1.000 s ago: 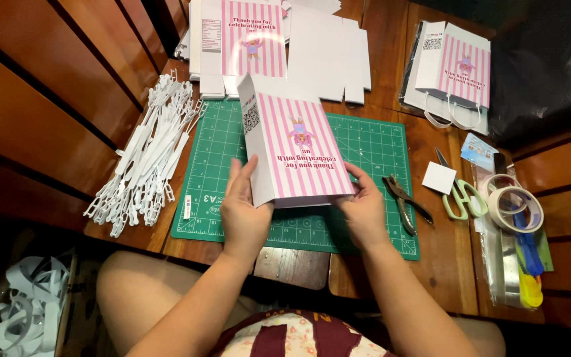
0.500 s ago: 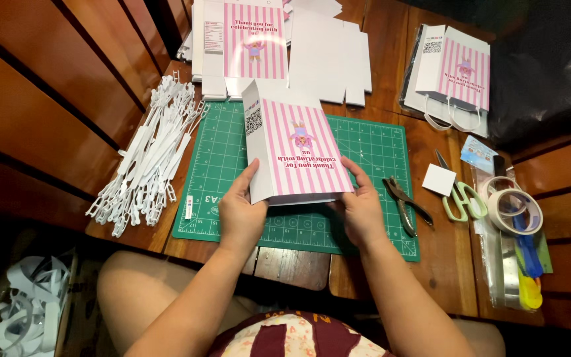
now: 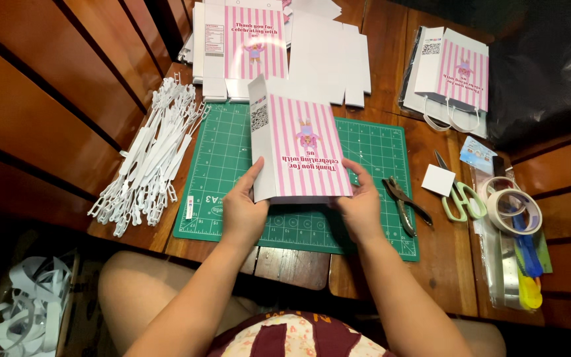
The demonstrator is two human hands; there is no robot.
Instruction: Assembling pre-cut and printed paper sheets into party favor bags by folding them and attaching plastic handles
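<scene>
A pink-and-white striped paper bag, folded into shape, stands over a green cutting mat on a wooden table. My left hand grips its lower left corner. At the lower right edge, my right hand holds the bag with fingers along its side. The bag's white side panel faces left and its bottom edge points toward me.
White plastic handles are piled left of the mat. Flat printed bag sheets lie at the back, finished bags at the back right. Pliers, green scissors, tape rolls and a white square sit right.
Both hands have shifted the bag slightly right and turned it a little; the grip on its lower corners is unchanged.
</scene>
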